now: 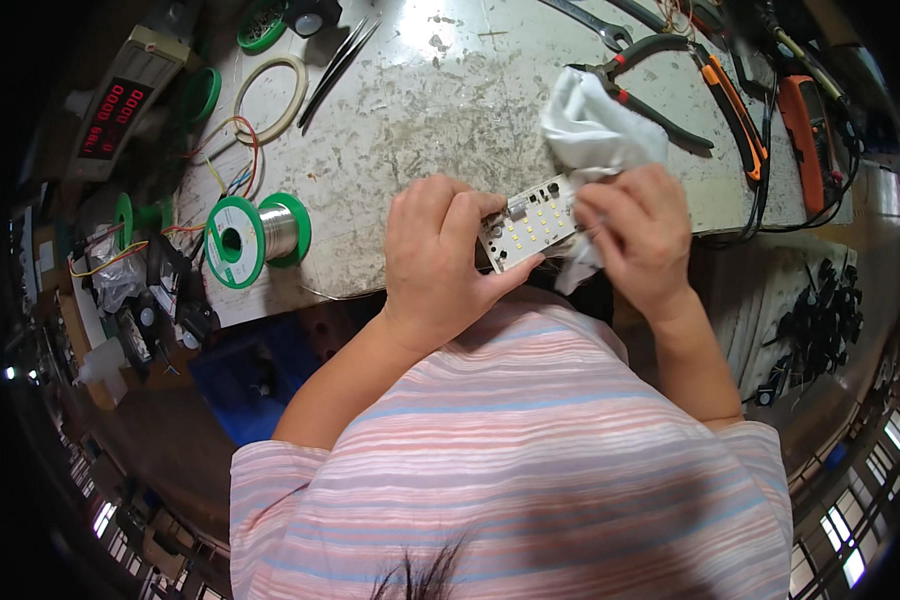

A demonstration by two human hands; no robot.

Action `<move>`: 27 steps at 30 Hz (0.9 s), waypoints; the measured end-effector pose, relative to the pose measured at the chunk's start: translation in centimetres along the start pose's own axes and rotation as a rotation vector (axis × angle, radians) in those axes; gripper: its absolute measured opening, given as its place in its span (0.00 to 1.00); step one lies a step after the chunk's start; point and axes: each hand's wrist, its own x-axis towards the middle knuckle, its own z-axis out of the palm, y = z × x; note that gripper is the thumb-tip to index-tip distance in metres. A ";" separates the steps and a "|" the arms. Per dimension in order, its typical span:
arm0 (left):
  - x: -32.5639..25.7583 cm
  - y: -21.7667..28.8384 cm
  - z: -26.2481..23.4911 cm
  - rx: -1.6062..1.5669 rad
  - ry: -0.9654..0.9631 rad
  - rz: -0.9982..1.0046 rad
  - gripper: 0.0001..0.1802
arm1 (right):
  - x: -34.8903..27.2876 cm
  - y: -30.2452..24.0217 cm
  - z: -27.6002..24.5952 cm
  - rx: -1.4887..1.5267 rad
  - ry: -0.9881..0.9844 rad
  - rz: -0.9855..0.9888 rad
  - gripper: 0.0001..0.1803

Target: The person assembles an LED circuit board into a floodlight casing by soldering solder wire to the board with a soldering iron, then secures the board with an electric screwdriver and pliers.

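In the head view, taking clock positions from the middle of the frame, a flat white rectangular circuit board with rows of small yellow square components point(530, 228) is lying between one and two o'clock, above the bench's near edge. From the board, the person's left hand point(432, 245) is sitting at nine o'clock, partly closed, fingers pressing the top edge and thumb bracing the lower one. The right hand point(642, 232) is curling at three o'clock, its bent fingers gripping a crumpled white cloth point(598, 125) that is spreading toward one o'clock; whether the fingertips are touching the board is hard to tell. The step seems to be wiping: handling it well would mean keeping the left grip on the edges, off the small parts, and drawing a smooth fold of cloth lightly outward so nothing is snagging. As for writing, a spool of silvery wire with green-rimmed ends point(278, 235), at nine o'clock from the board, is carrying fine print on its pale face, too small to read surely. Between nine and ten o'clock, a pale box-shaped instrument point(120, 112) is showing glowing red digits. Any markings on the board are staying too tiny to make out.
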 end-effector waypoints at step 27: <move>4.6 -5.6 -2.0 -0.399 0.202 -0.270 0.32 | 1.4 1.6 0.1 0.306 0.229 0.100 0.07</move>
